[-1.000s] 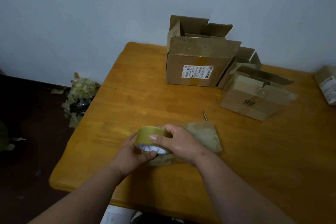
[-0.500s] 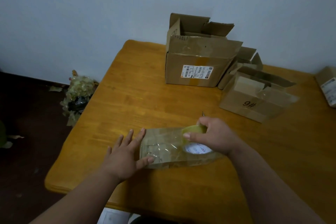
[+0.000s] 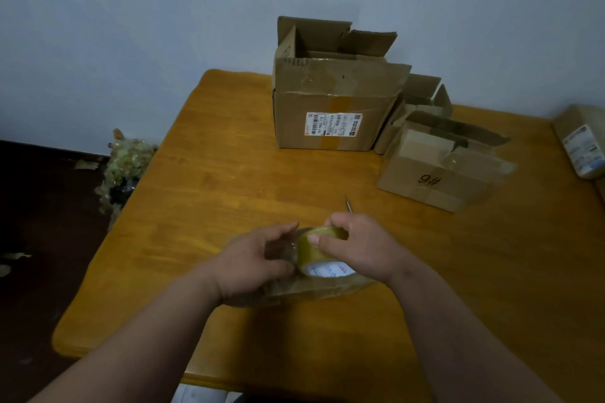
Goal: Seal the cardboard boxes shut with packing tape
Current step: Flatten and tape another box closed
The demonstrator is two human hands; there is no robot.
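While our head camera looks down over the wooden table point(image 3: 203, 193), we see our right hand point(image 3: 357, 245) curled round the roll of packing tape point(image 3: 319, 250), thumb on its near face and fingers over the top, so it is clamped on the roll. Just at nine o'clock of the roll, our left hand point(image 3: 255, 260) has its fingers curled toward the roll, with a clear glint of tape between them; whether they actually pinch the tape end we cannot tell. Both hands sit over a flat cardboard box point(image 3: 314, 289) that lies on the table at six o'clock of the scene's middle, its near edge showing below our wrists. A thin metal point point(image 3: 348, 203) pokes out at twelve o'clock of the right hand, the rest of it hidden. Further off at twelve o'clock stands the large open box point(image 3: 330, 101) with a white shipping label point(image 3: 332, 124) on its near side and its flaps up. At two o'clock sits the box marked 9# point(image 3: 435, 170), flaps loose, and a smaller open box point(image 3: 419, 98) is wedged between these two. At three o'clock, a package with a printed label point(image 3: 581, 144) is cut by the frame edge. Off the table at nine o'clock, a crumpled heap of used tape point(image 3: 126, 160) lies on the dark floor point(image 3: 39, 206) against the pale wall point(image 3: 131, 26).
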